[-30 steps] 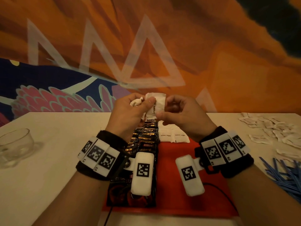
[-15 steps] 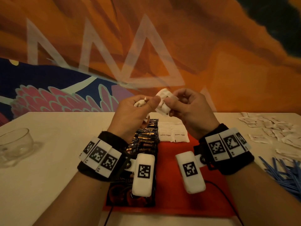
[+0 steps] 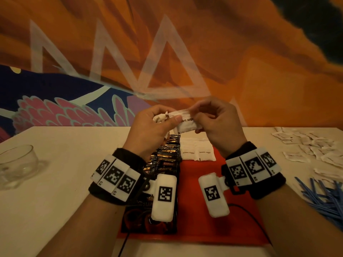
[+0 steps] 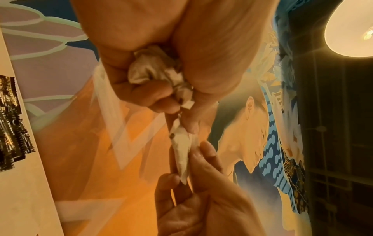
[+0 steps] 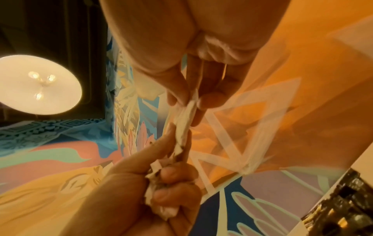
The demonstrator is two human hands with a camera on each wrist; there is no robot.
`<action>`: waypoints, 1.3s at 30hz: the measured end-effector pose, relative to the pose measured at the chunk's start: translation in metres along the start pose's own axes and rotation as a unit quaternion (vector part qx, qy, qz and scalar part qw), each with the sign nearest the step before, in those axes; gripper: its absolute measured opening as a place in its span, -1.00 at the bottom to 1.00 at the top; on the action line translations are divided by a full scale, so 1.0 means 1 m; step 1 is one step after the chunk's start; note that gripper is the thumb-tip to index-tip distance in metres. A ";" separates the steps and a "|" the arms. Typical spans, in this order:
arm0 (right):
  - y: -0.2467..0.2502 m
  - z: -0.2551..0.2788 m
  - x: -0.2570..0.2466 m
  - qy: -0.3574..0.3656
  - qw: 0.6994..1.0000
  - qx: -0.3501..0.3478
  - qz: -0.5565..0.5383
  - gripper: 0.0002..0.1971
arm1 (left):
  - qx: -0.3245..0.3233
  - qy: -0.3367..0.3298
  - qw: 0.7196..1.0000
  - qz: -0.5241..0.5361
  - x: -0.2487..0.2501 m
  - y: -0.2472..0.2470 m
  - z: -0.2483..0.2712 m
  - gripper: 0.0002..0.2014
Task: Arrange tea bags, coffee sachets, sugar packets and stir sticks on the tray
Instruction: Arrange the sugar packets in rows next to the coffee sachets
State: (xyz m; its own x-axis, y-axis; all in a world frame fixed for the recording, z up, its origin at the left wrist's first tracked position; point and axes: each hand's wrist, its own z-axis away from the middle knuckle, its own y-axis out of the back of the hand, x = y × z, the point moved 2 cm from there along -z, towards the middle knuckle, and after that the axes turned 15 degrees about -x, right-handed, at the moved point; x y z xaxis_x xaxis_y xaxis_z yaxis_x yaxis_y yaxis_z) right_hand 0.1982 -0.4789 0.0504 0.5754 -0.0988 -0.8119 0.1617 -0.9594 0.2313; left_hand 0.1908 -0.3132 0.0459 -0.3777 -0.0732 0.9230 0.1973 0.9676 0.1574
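Observation:
A white brown sugar packet [image 3: 185, 122] is held in the air over the far end of the red tray [image 3: 200, 227]. My left hand [image 3: 165, 120] pinches its left end and keeps several crumpled white packets [image 4: 153, 67] bunched in the palm. My right hand [image 3: 196, 118] pinches the packet's right end between thumb and fingers [image 5: 212, 100]. On the tray lie a column of dark coffee sachets [image 3: 165, 158] at the left and white sugar packets [image 3: 196, 152] side by side at the far middle.
Loose white packets [image 3: 311, 147] are scattered on the table at the right, with blue stir sticks [image 3: 323, 197] nearer at the right edge. A clear glass bowl [image 3: 16, 164] stands at the left. A black cable [image 3: 246, 210] crosses the tray's near right.
The sugar packet has turned from upright to lying level between both hands, and both hands have risen slightly above the tray.

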 end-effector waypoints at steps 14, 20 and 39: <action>0.017 -0.010 0.040 -0.264 0.937 -0.173 0.147 -0.89 | 0.070 0.022 0.997 -0.021 0.004 0.013 0.001 -0.90; 0.020 -0.017 0.078 -0.387 0.871 -0.206 0.222 -0.90 | 0.063 0.018 0.998 -0.008 0.007 0.017 0.002 -0.92; 0.000 -0.027 0.099 -0.357 0.763 -0.229 0.487 -0.64 | 0.046 0.014 0.999 -0.004 0.012 0.023 0.004 -0.92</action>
State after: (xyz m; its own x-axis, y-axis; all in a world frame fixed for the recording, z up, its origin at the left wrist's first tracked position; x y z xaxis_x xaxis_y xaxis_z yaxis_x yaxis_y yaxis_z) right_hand 0.2767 -0.4816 -0.0154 0.0439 -0.9824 -0.1817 0.2939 -0.1611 0.9422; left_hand 0.1869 -0.2913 0.0595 -0.3541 -0.0870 0.9311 0.1100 0.9849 0.1338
